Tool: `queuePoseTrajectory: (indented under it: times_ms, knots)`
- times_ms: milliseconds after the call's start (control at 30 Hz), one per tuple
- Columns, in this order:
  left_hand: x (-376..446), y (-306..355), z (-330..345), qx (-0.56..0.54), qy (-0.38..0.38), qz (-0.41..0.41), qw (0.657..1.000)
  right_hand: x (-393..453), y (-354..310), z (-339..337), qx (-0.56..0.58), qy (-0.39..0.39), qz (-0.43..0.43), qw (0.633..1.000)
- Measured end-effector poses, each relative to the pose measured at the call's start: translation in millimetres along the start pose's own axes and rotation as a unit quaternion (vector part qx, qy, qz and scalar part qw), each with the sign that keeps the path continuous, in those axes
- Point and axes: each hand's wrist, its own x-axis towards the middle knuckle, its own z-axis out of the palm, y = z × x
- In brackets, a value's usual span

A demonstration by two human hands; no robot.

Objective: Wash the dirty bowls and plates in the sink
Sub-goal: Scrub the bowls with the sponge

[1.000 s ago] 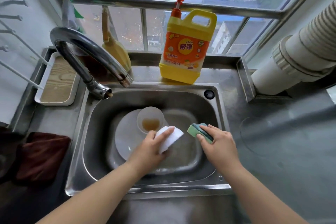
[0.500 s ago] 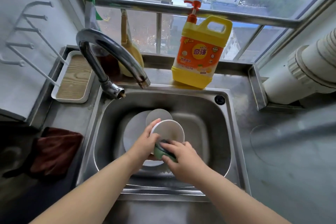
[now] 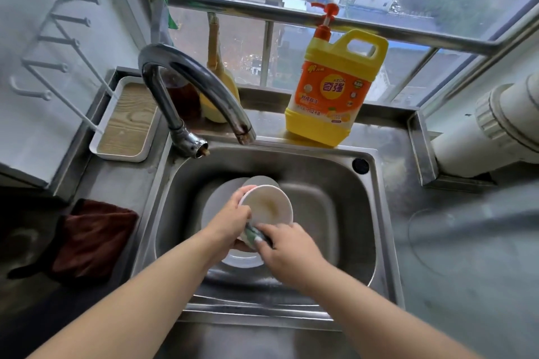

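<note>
Left hand [image 3: 232,220]: fingers curled round rim of stained white bowl [image 3: 267,207], tilted above plate [image 3: 217,207] in sink [image 3: 376,230] | Right hand [image 3: 287,251]: grips green sponge [image 3: 255,234] against bowl's near edge | Detergent bottle [image 3: 334,90]: far ledge.

Two bare forearms reach in from the bottom edge and converge toward the middle. The left hand [image 3: 230,220] sits slightly higher, its fingers curled around the near rim of a bowl [image 3: 267,205], holding it tilted so the inside faces the viewer. The right hand [image 3: 287,248] sits just below and beside it, back of the hand upward, fingers curled around a sponge [image 3: 256,234] pressed against the bowl's lower edge. The two hands nearly touch.
</note>
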Motion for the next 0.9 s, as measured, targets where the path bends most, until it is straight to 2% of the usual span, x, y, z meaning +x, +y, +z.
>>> queuePoseTrajectory:
  times_ms: [67, 133, 200, 267, 300, 333, 433, 500, 567, 667, 733, 800, 867, 900]
  knots:
    - [1, 0, -2, 0.0, 0.014, -0.014, 1.0, -8, 2, 6, 0.022, 0.027, -0.059, 0.998]
    - [-2, 5, -7, 0.027, -0.011, -0.037, 0.999, -4, 21, -3, -0.079, 0.082, -0.14, 0.984]
    - [-6, 14, -10, 0.067, -0.072, -0.061, 0.993, 13, 45, -19, -0.231, 0.151, -0.245, 0.929]
    - [-8, 26, -13, 0.094, -0.128, -0.073, 0.985, 28, 55, -41, -0.302, 0.181, -0.324, 0.878]
    - [-8, 31, -14, 0.107, -0.141, -0.069, 0.982, 31, 56, -50, -0.32, 0.189, -0.332, 0.867]
    - [-6, 35, -15, 0.118, -0.147, -0.06, 0.98, 32, 55, -52, -0.326, 0.198, -0.32, 0.867]
    - [-3, 37, -19, 0.125, -0.104, -0.032, 0.986, 10, 39, -29, -0.237, 0.149, -0.187, 0.942]
    - [-2, 31, -16, 0.13, -0.071, -0.039, 0.988, -5, 32, -12, -0.155, 0.11, -0.134, 0.973]
    - [-4, 23, -13, 0.112, -0.066, -0.071, 0.989, -12, 33, -5, -0.17, 0.1, -0.13, 0.972]
    - [-3, 24, -14, 0.07, -0.083, -0.089, 0.99, -11, 38, -6, -0.214, 0.129, -0.141, 0.958]
    - [-3, 23, -10, 0.047, -0.07, -0.051, 0.995, -7, 37, -6, -0.211, 0.169, -0.115, 0.956]
    - [-3, 10, 5, -0.03, -0.03, -0.005, 0.999, -3, 26, -1, -0.176, 0.197, -0.054, 0.963]
    - [-6, -4, 23, -0.118, -0.001, 0.004, 0.993, -2, 13, 8, -0.118, 0.199, -0.014, 0.973]
    - [-8, -8, 28, -0.127, 0.014, 0.003, 0.992, -3, 11, 13, -0.091, 0.189, -0.014, 0.978]
